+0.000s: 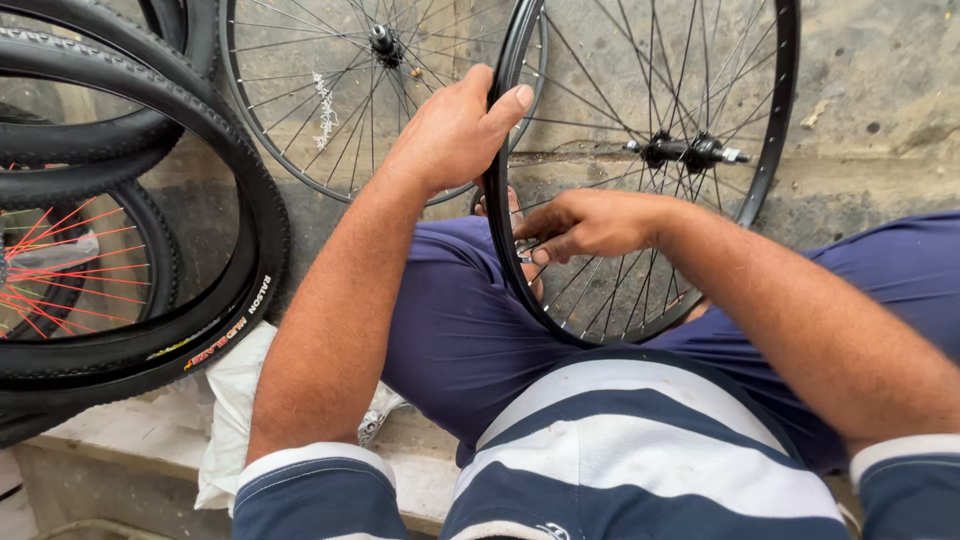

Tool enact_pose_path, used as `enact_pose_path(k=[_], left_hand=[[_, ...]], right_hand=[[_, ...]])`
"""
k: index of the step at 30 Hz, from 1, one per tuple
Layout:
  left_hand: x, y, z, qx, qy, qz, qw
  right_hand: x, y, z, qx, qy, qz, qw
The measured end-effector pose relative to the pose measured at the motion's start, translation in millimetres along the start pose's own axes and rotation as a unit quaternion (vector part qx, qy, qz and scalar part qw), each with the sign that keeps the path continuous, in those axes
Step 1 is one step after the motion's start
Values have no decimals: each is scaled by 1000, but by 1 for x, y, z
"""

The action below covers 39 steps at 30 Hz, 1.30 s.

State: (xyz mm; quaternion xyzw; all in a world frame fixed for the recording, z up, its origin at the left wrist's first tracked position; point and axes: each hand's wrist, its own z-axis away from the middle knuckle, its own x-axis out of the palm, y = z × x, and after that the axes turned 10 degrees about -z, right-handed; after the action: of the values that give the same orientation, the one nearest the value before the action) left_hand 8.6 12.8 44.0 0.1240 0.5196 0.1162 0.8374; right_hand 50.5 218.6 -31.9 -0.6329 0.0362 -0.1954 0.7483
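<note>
- Wheel: a bare black metal bicycle rim with thin silver spokes [770,150] stands upright between the person's knees, resting on the navy shorts [450,320].
- Left hand [455,130] wraps closed over the rim's far left edge, thumb on top.
- Right hand [590,222] pinches at a spoke near the rim's left side, fingers pressed together.
- Black knobby tyres [250,200] lean at left; a second spoked wheel [330,100] stands far behind.
</note>
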Motion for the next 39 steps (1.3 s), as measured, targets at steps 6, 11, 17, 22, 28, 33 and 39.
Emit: enact_pose_path(k=[6,11,17,22,28,33,39], left_hand=[[4,0,-3,11,2,0,1000],[8,-1,-3,25,11,-19,999],[9,0,-4,44,22,-15,999],[8,1,-1,70,35,-1,997],[8,3,0,81,34,-1,996],[11,1,1,46,23,-10,999],[11,-6,-1,50,7,-26,998]], right_hand=[[51,26,3,-126,280,277,910],[51,19,12,-43,234,359,902],[-5,-19,15,-9,35,78,996],[31,-24,15,-82,127,394,907],[37,2,12,1,123,360,925],[50,4,2,-57,210,488,845],[12,-7,2,82,35,132,987]])
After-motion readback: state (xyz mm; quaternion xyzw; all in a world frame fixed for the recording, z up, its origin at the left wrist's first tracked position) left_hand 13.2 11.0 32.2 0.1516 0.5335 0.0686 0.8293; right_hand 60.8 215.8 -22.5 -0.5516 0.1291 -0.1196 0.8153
